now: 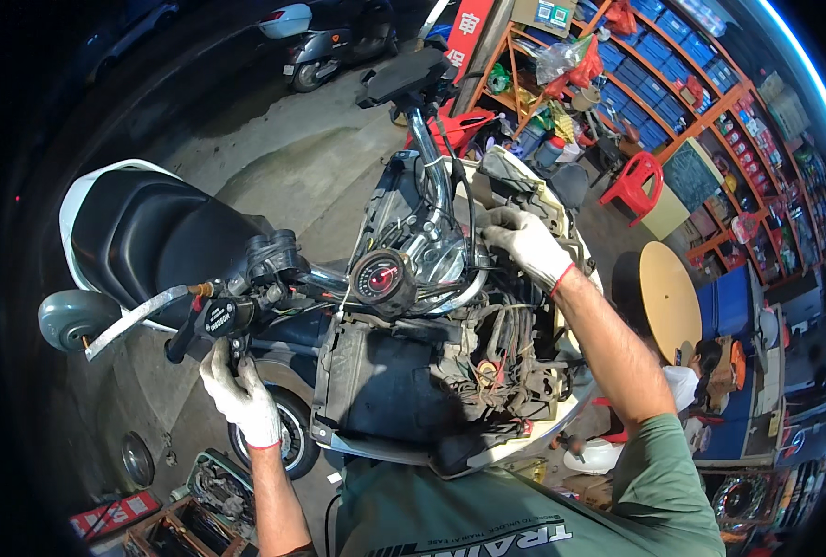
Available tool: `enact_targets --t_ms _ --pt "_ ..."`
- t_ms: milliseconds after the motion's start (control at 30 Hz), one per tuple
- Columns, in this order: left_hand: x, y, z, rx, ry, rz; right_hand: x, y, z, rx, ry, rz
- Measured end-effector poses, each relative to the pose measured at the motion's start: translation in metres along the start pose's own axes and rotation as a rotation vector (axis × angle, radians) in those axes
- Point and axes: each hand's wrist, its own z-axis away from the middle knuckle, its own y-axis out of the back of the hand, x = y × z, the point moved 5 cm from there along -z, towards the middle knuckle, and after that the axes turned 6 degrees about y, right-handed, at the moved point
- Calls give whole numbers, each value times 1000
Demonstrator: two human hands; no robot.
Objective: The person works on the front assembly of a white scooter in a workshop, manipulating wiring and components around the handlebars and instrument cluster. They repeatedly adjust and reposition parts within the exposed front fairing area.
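A partly stripped scooter stands in front of me, with a chrome handlebar, a round speedometer and a black seat. My left hand, in a white glove, has its thumb and fingers closed around the lower part of a black handlebar control housing. A brake lever sticks out beyond it, beside a round mirror. My right hand, also gloved, reaches into the open front beside a black cable. Its fingers are curled together; whatever lies between their tips is hidden.
Exposed wiring fills the open body near me, beside a dark panel. Shelves with blue bins, a red chair and a round yellow board stand at right. A toolbox sits lower left; another scooter is parked behind.
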Motion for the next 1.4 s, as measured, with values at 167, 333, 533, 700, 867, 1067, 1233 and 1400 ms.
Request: enact_targets --t_ms 167,333,533,700,867,1067,1233,1400 --pt "4 0 0 -8 -10 -25 -5 -4 -6 -96 3 91" --pt "0 -3 -2 -36 21 54 -40 -15 -21 -195 123 421" --pt "0 -1 -2 -46 41 25 -50 -7 -35 -373 129 543" --pt "0 -2 1 -18 39 24 -20 4 -34 -371 135 417" --pt "-6 -4 1 -27 6 5 -9 3 -24 -214 144 365" --pt "-6 -5 0 -8 -34 48 29 -6 -22 -129 -138 -82" --pt "-10 -5 1 -11 -12 52 43 -20 -11 -195 -159 -419" --pt "-4 -5 -1 4 -27 -6 36 -19 -8 -166 -66 -273"
